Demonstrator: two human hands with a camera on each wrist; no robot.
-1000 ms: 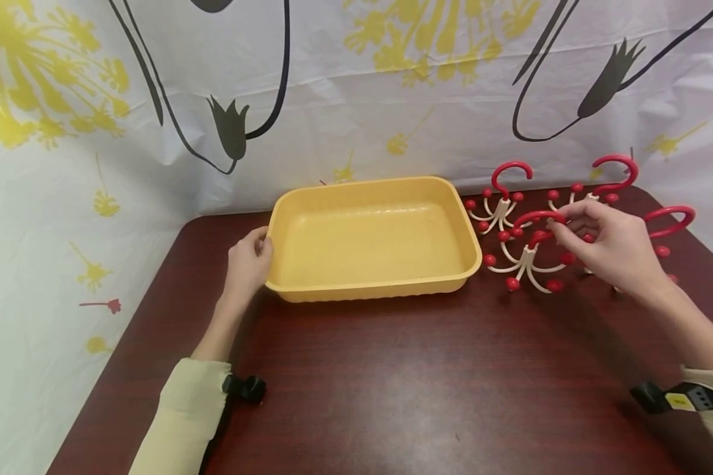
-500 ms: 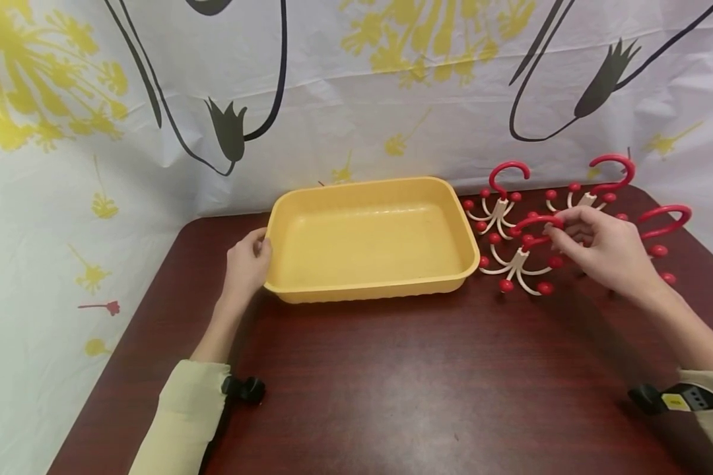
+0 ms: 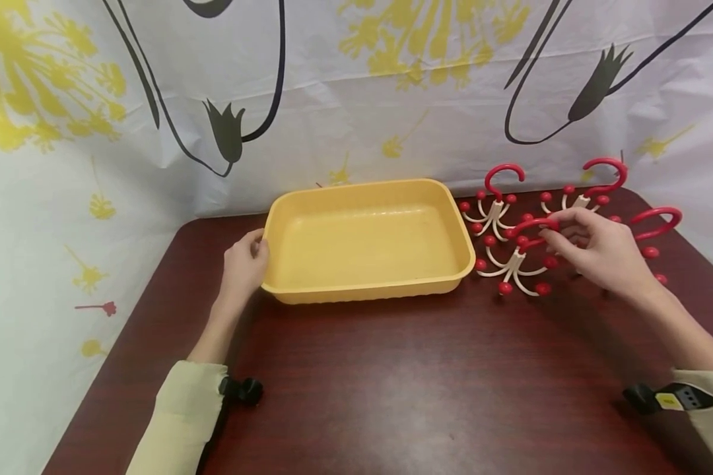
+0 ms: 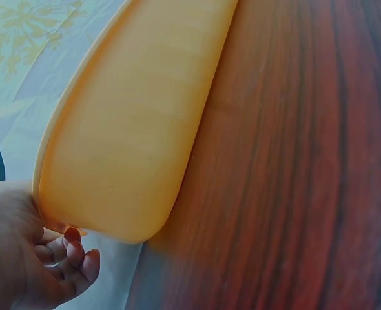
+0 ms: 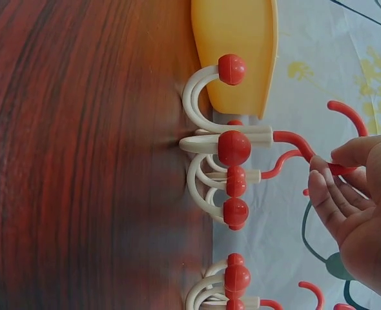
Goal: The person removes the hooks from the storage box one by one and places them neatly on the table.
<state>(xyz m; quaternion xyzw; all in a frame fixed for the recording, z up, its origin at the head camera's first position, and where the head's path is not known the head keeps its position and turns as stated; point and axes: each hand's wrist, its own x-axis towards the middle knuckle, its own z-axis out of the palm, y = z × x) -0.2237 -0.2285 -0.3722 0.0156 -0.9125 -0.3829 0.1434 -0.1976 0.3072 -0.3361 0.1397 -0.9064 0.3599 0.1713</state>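
A shallow yellow plastic basin (image 3: 365, 291) stands on the table, and my left hand (image 3: 245, 265) grips its left rim. In the left wrist view, fingers curl at the end of the basin (image 4: 119, 135). To the right of the basin is a rotating-style hook hanger (image 3: 515, 262) with a red hook and cream arms tipped with red balls. My right hand (image 3: 600, 249) pinches its red hook between thumb and fingers. In the right wrist view, that hanger (image 5: 258, 134) stands upright, its arms at the tabletop. Part of the hook is hidden by the fingers.
Other hangers of the same kind stand close by: one behind (image 3: 496, 210), one at the back right (image 3: 582, 201), and one (image 3: 656, 224) partly hidden by my right hand. A patterned white sheet (image 3: 344, 119) hangs behind the dark red table (image 3: 356, 382).
The hanger in my right hand has shifted slightly left, closer to the basin. My left hand keeps its grip on the rim. The head view has drifted a little.
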